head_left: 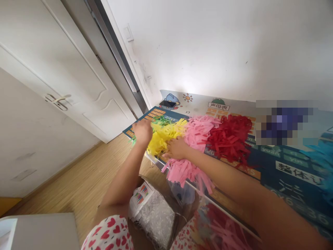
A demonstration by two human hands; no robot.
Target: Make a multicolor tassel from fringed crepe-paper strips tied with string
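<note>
Shredded paper strips lie in coloured heaps on a printed mat (267,166) on the table. My left hand (143,132) is closed at the table's left corner, with green paper strips (162,121) showing around it; its fingertips are partly hidden. Over the near side of the yellow paper strips (163,137) rests my right hand (178,147), fingers apart and touching them. Pink paper strips (199,130) lie beyond my right wrist, and more hang over the table edge below it. Red paper strips (230,135) sit to their right.
A dark phone (168,103) lies near the wall. Blue strips (321,166) are at the far right. Below the table, an open carton holds a clear bag of pale shreds (156,215). A white door (78,69) stands left; a white cabinet (49,231) is at lower left.
</note>
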